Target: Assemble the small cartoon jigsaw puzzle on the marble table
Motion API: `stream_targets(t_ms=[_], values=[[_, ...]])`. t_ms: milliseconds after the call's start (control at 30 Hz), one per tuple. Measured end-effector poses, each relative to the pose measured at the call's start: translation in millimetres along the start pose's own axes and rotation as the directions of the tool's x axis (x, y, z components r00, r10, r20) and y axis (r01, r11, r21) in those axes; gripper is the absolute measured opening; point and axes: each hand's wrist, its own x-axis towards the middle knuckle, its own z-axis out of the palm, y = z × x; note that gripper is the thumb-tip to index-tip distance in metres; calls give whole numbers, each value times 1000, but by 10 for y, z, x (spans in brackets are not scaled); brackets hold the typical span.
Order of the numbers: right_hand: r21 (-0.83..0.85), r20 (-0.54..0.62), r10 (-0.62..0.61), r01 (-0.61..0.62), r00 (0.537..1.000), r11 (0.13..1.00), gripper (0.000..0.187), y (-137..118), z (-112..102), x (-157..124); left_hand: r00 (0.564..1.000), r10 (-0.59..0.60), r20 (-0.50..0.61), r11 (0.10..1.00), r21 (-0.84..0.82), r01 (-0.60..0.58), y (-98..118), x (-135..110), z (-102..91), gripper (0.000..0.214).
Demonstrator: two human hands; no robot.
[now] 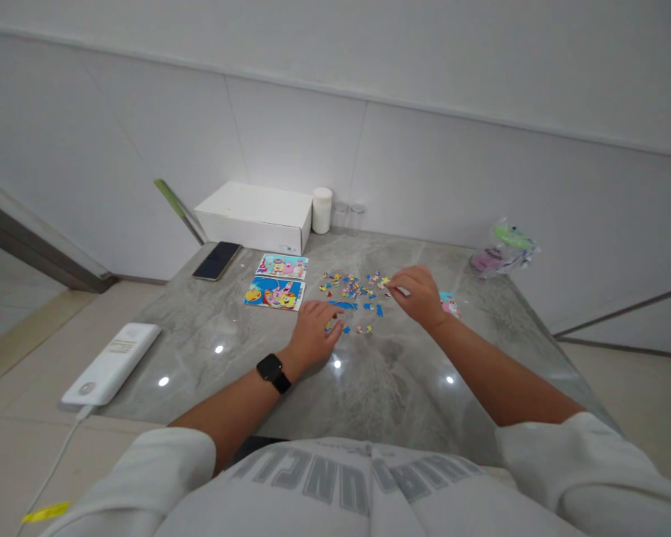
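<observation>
Small jigsaw puzzle pieces [351, 289] lie scattered in the middle of the grey marble-patterned table [380, 380]. Below them is a short strip of joined blue pieces [345, 305], and a loose row lies nearer me. My left hand [312, 334], wearing a black watch [273, 371], rests at the left of this row, thumb and fingers apart, covering part of it. At the right edge of the scatter, my right hand [418, 295] pinches a small yellow puzzle piece [386, 281]. Two cartoon picture cards [273, 293] lie left of the pieces. Another colourful card [450, 303] is partly hidden behind my right wrist.
A white box [254, 216], a white bottle [322, 210] and two clear containers [348, 216] stand along the wall. A phone [218, 261] lies at the left. A white power bank [112, 363] with a cable sits at the left edge. A plastic bag [503, 250] lies far right.
</observation>
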Motion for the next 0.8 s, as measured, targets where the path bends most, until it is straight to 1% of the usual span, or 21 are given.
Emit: stream_targets(t_ms=[33, 67, 100, 167, 200, 267, 300, 367, 433, 467, 500, 567, 600, 667, 733, 800], values=[[16, -3, -17, 17, 1000, 1000, 18, -147, -37, -31, 996, -79, -34, 992, -101, 75, 67, 92, -51, 20], [32, 7, -29, 29, 1000, 999, 19, -285, -68, -60, 988, -151, -42, 965, -222, 138, 140, 185, -101, 23], [47, 10, -41, 40, 999, 998, 19, -413, -94, -86, 977, -212, -22, 919, -343, 192, 216, 273, -148, 27], [68, 30, -72, 69, 997, 995, 19, -626, -132, -128, 956, -281, 78, 805, -523, 279, 366, 410, -216, 34], [68, 32, -89, 87, 996, 994, 20, -710, -145, -142, 946, -290, 147, 752, -577, 320, 432, 454, -235, 39], [51, 29, -118, 116, 993, 992, 21, -837, -163, -154, 926, -291, 240, 665, -645, 377, 535, 491, -245, 42], [42, 24, -136, 135, 990, 990, 23, -880, -168, -154, 920, -281, 274, 636, -665, 392, 569, 491, -241, 43], [32, 14, -175, 175, 984, 984, 23, -935, -171, -149, 916, -256, 308, 604, -689, 400, 603, 471, -228, 41], [39, 22, -195, 194, 981, 980, 21, -959, -160, -148, 919, -255, 302, 599, -697, 395, 601, 450, -228, 39], [42, 26, -186, 185, 982, 982, 19, -963, -148, -154, 918, -267, 292, 597, -698, 395, 590, 443, -236, 39], [42, 23, -165, 164, 986, 986, 16, -965, -133, -163, 915, -284, 287, 593, -697, 402, 577, 439, -250, 39], [38, -19, -99, 99, 995, 994, 10, -969, -95, -190, 901, -324, 287, 583, -690, 429, 550, 440, -289, 40], [42, -51, -60, 62, 997, 997, 11, -974, -72, -205, 894, -340, 292, 577, -686, 443, 540, 442, -308, 40], [84, -95, 21, -13, 995, 996, 20, -993, -24, -229, 883, -365, 295, 568, -681, 462, 530, 450, -336, 39], [174, -76, 106, -92, 991, 981, 27, -1023, 26, -235, 878, -380, 289, 557, -687, 467, 537, 459, -340, 36], [277, -28, 195, -180, 980, 944, 23, -1057, 75, -222, 876, -387, 288, 544, -696, 469, 555, 470, -322, 32]])
